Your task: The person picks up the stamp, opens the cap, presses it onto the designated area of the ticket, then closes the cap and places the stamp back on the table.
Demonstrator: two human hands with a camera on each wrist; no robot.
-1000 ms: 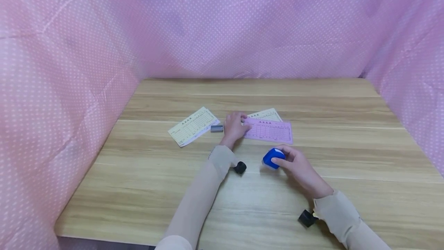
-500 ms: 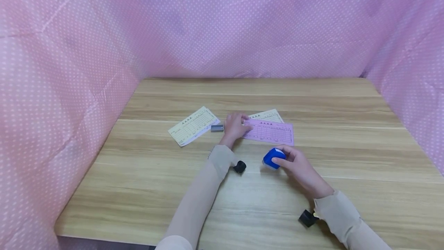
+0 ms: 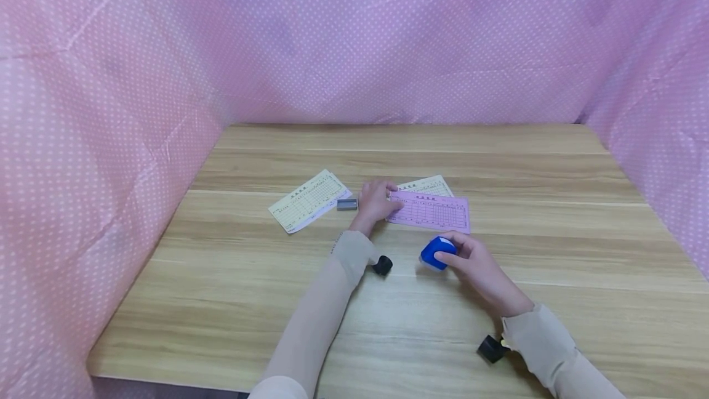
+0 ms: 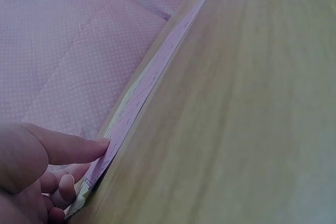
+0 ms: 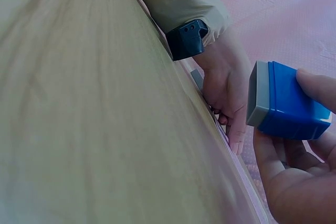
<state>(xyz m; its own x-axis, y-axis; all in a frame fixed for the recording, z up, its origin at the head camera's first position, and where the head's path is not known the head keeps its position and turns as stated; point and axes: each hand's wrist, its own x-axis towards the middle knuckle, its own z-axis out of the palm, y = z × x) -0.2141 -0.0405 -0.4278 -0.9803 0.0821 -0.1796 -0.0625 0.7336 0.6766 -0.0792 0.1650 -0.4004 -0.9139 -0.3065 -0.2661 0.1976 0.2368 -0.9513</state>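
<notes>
My right hand [image 3: 479, 270] holds a blue self-inking stamp [image 3: 437, 252] between thumb and fingers, just above the table in front of the slips. In the right wrist view the stamp's [image 5: 294, 103] grey base faces left. My left hand [image 3: 375, 202] is at the left end of a pink printed slip [image 3: 432, 211]. In the left wrist view its thumb [image 4: 79, 149] lies on the slip and the other fingers curl at the slip's near end, pinching it. A pale yellow slip [image 3: 434, 183] shows partly from beneath the pink one.
Left of my left hand lies a small grey rectangular piece [image 3: 346, 204]. It sits at the corner of a second group of yellow slips [image 3: 307, 202]. Black wrist cameras [image 3: 382, 265] hang from both sleeves. Pink dotted cloth [image 3: 388, 42] surrounds the wooden table [image 3: 221, 300].
The pink slip and the yellow one beneath it have shifted slightly right and nearer, with the left hand barely moving. The right hand keeps the stamp nearly still.
</notes>
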